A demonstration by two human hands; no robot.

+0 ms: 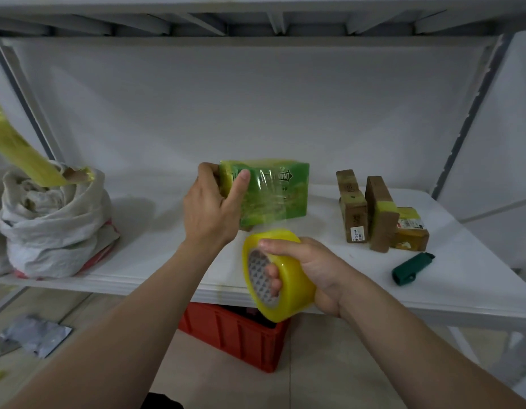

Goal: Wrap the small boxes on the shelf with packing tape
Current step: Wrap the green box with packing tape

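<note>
Near the middle of the shelf [167, 255], our left hand [210, 208] grips the green box [273, 191] by its nine o'clock end, thumb curled over the front face. Clear tape runs from the box to the yellow tape roll [280, 276] at its six o'clock. Our right hand [309, 270] holds the roll, fingers hooked through the core. Three brown boxes [379, 212] stand at the green box's three o'clock, with a dark green cutter [410, 268] at their five o'clock.
</note>
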